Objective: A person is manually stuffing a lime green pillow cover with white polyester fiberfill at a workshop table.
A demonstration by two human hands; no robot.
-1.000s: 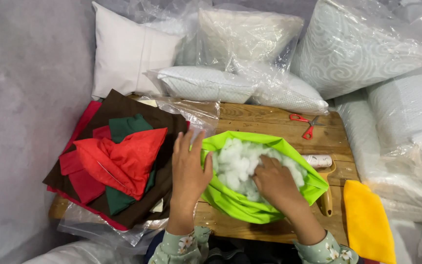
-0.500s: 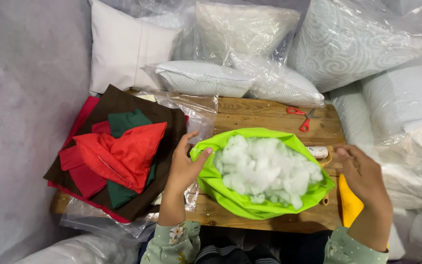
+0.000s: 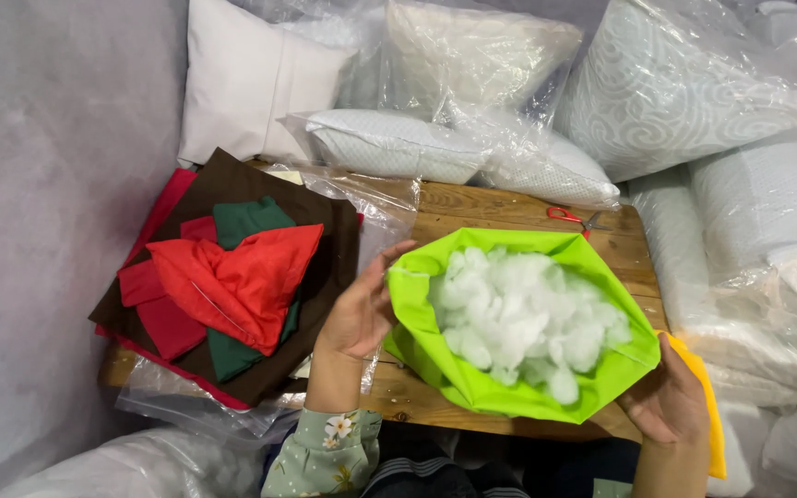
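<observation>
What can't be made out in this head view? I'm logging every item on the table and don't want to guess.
- Right hand: its fingertips sit behind the green cover.
- Yellow fabric: mostly behind that hand and the cover.
- Scissors: blades partly hidden by the cover's rim.
- Table: largely under the fabric pile and plastic.
- White stuffing: depth inside the cover unseen.

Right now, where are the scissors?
In the head view, the scissors lie at the far edge of the wooden table, just beyond the green cover, right of centre, in front of the bagged pillows.
</observation>
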